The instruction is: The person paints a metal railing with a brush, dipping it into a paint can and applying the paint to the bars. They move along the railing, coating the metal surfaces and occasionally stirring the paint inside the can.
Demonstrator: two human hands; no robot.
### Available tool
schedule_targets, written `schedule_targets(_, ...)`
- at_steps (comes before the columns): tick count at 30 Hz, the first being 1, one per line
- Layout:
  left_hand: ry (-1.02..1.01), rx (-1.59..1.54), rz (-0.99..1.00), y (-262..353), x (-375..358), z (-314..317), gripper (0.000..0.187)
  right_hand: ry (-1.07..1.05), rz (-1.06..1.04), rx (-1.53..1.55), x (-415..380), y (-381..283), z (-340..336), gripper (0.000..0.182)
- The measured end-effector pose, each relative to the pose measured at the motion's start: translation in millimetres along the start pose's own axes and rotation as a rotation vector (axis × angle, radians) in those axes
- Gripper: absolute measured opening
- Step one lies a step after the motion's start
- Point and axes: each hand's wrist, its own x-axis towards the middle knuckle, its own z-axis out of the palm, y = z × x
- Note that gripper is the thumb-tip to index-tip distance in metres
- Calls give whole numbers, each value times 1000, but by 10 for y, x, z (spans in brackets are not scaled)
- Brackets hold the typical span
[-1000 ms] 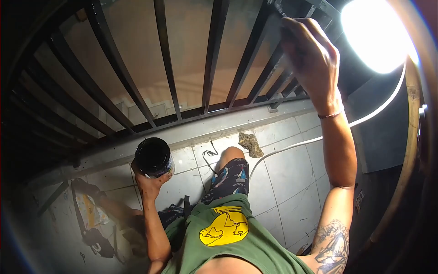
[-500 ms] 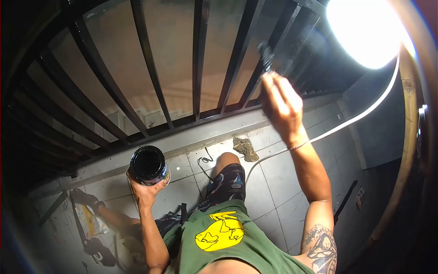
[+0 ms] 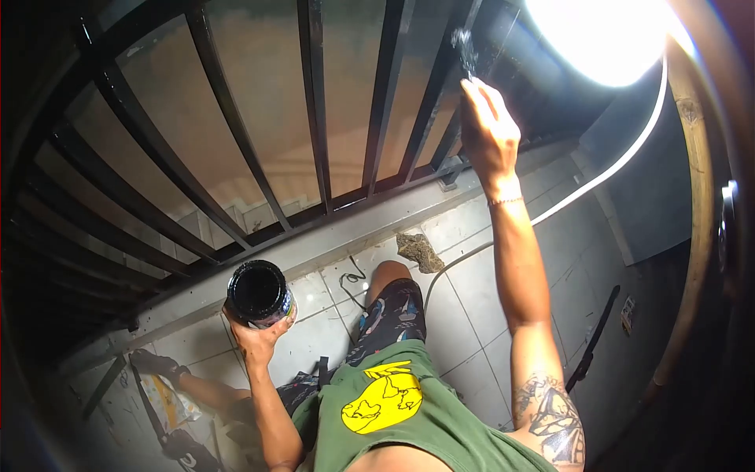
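My left hand (image 3: 256,340) is wrapped round a can of black paint (image 3: 275,318), its open top facing up and its rim coated black. Up at the right, my right hand (image 3: 491,135) grips a paintbrush (image 3: 465,53) whose dark, glossy bristles point upward. The brush overlaps the bars of a black metal railing (image 3: 316,102) in this view. Most of its handle is hidden inside my fingers.
A bright lamp (image 3: 602,31) glares at the upper right, its white cable (image 3: 586,187) running down across the tiled floor (image 3: 464,346). A crumpled rag (image 3: 420,252) lies beside my knee. A bamboo pole (image 3: 692,165) stands at the far right.
My right hand and the paintbrush have moved upward along the railing, the arm stretching further. The view has shifted slightly, and the can stays in my left hand.
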Motion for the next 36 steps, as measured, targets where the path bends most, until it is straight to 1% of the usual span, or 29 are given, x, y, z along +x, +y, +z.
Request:
schedule_targets(1,11,10,21,-36,-3,-5,94,36,69,42,-24,-71,-89,37)
schedule_targets(2,18,20,39,-57,-21,-11,94,91,145,115,-26,-121,-149,33)
schedule_targets(4,6,46,23,-52,-15,-30,95,280,269,196,107,-133,-149,26)
schedule_targets(5,-9,70,1,-42,-8,-52,95,394,129,91,179,11,-80,22)
schedule_targets(6,-22,86,6,-18,-7,-61,95,419,103,53,247,55,-59,24)
schedule_targets(8,-9,106,-27,56,-5,-42,94,388,304,292,295,47,76,27)
schedule_targets(9,-11,113,-18,87,-3,-29,94,307,351,276,238,35,112,27)
schedule_targets(10,-3,110,-7,119,4,-36,93,363,109,120,220,113,198,27)
schedule_targets(12,4,115,15,133,3,-59,93,347,157,210,-8,92,253,25)
schedule_targets(13,-3,138,15,125,1,-71,93,329,224,210,-122,35,228,23)
schedule_targets(14,-10,161,14,120,11,-69,93,356,269,277,-204,12,213,21)
schedule_targets(15,-13,125,-20,127,16,-55,94,421,272,272,-194,-10,176,22)
schedule_targets(16,-15,134,-13,138,32,-37,94,486,278,266,-142,-28,137,22)
schedule_targets(17,-16,128,-12,148,49,-24,94,541,233,252,-54,32,161,22)
schedule_targets(18,-22,128,-13,161,53,-42,94,554,220,217,57,53,141,23)
schedule_targets(19,-20,117,2,161,68,-43,98,554,265,257,133,55,161,23)
schedule_targets(20,-27,131,11,192,68,-18,98,558,305,298,190,74,222,24)
schedule_targets(21,-17,124,11,229,57,5,96,577,290,323,214,104,311,24)
schedule_targets(22,-6,117,8,255,51,-6,93,575,271,320,194,77,357,24)
schedule_targets(24,-1,173,9,220,46,-36,95,501,269,289,-66,0,460,23)
schedule_targets(26,-9,125,-12,246,47,-20,97,386,389,328,-546,-214,526,24)
schedule_targets(27,-19,164,33,191,44,-51,97,323,438,340,-817,-321,542,25)
schedule_targets(28,-21,170,33,198,54,-48,97,267,459,333,-1050,-387,536,25)
schedule_targets(30,-31,144,1,231,60,-45,98,190,521,337,-1283,-484,444,21)
schedule_targets(33,-25,127,-2,290,65,-31,97,347,694,351,-1255,-518,323,16)
schedule_targets(34,-30,140,-3,313,57,-10,97,501,985,695,-1194,-554,380,17)
schedule_targets(36,-20,126,-2,373,62,13,96,865,1309,1137,-900,-481,372,15)
